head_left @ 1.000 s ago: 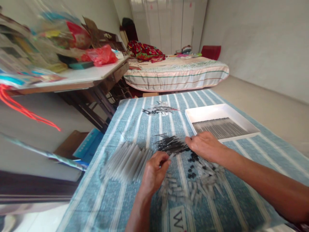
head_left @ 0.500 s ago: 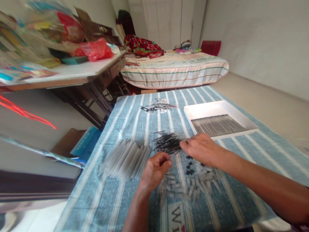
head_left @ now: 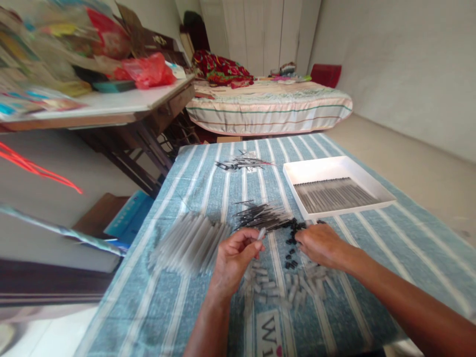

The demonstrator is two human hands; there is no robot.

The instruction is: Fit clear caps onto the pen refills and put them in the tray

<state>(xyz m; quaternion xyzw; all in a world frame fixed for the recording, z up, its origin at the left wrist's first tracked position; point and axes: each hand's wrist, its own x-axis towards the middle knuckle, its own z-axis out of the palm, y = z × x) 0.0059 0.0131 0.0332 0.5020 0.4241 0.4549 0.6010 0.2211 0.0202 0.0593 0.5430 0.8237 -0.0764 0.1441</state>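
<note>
My left hand [head_left: 238, 253] is closed, with a short translucent piece [head_left: 262, 233] poking up between thumb and fingers; it looks like part of a pen. Bent down at the small black plugs [head_left: 291, 258], my right hand [head_left: 322, 243] has its fingertips pinched together, and what lies between them is hidden. Behind the left hand lies a heap of thin black pen refills [head_left: 260, 215]. A row of long translucent pen barrels [head_left: 193, 243] rests to its left. Short translucent pieces [head_left: 293, 287] are scattered in front of both hands.
A shallow white box [head_left: 372, 198] holding a row of assembled-looking sticks stands at the back right. Thin dark pieces [head_left: 245, 162] lie farther back on the striped cloth [head_left: 145, 317]. Beyond are a cluttered side table [head_left: 122, 106] and a bed [head_left: 267, 109].
My right hand has moved from the refill heap toward me and slightly right, down to the black plugs. A translucent piece now shows in my left hand, which has hardly moved.
</note>
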